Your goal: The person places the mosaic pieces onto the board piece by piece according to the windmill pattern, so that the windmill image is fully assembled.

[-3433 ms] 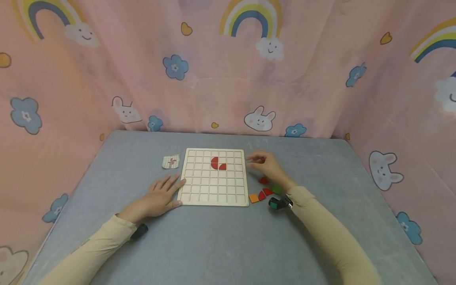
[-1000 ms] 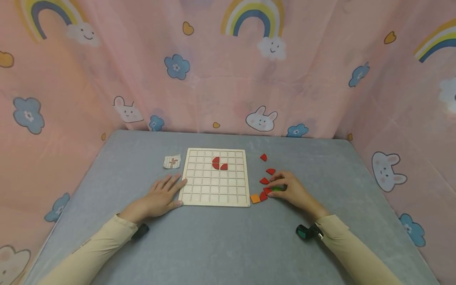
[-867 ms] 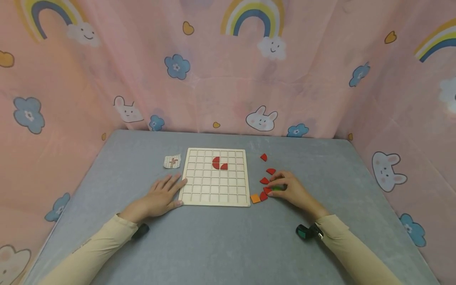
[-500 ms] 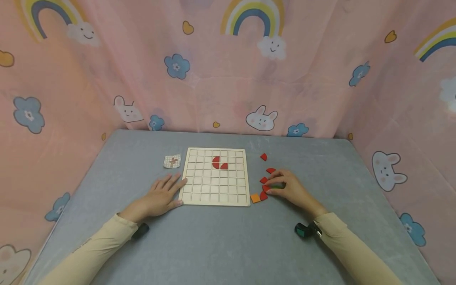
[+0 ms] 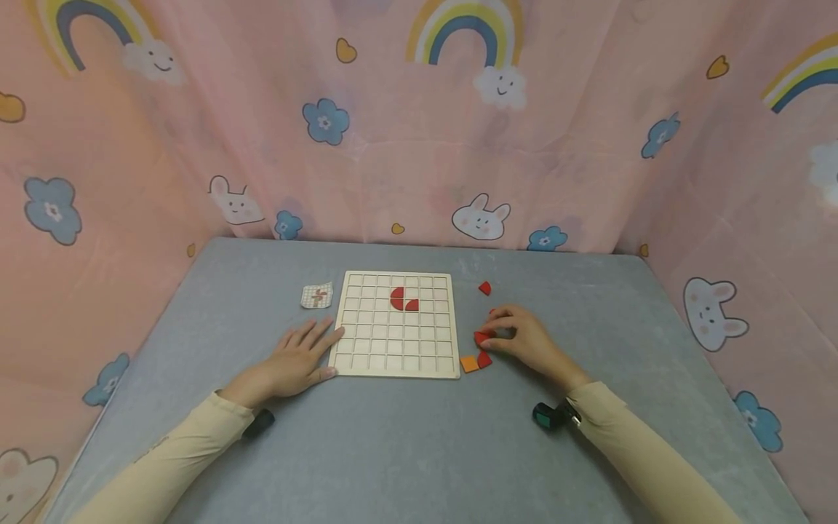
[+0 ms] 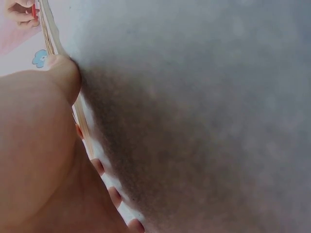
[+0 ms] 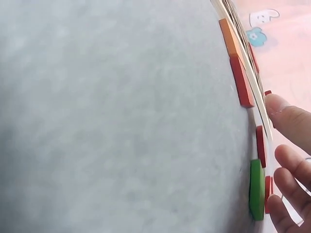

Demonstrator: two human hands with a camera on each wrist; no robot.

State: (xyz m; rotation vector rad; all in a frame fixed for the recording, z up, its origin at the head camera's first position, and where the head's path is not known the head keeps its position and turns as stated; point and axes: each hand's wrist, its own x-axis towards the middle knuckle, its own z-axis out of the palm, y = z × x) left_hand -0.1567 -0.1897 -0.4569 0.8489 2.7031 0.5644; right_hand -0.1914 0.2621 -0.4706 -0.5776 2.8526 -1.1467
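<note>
My left hand (image 5: pixel 297 364) lies flat with spread fingers, its thumb and index fingertips at the left edge of the pale wooden grid board (image 5: pixel 393 349). On the board, red quarter-circle tiles (image 5: pixel 397 299) sit in the upper middle squares. Right of the board, my right hand (image 5: pixel 527 342) pinches another red quarter-circle tile (image 5: pixel 481 338) between thumb and fingers. Below it are a red tile (image 5: pixel 484 360) and an orange square tile (image 5: pixel 468 364). The right wrist view shows a green tile (image 7: pixel 256 189) under the hand, which hides it in the head view.
One red tile (image 5: pixel 484 288) lies apart near the board's upper right corner. A small paper card (image 5: pixel 317 295) printed with a grid and a pinwheel-like pattern is left of the board. A pink patterned curtain (image 5: pixel 393 167) stands behind the grey table (image 5: pixel 406 451).
My right hand has left a red tile by the board's upper right, come down to the other tiles, and shifted a pinched red one up and left. My left hand stays put.
</note>
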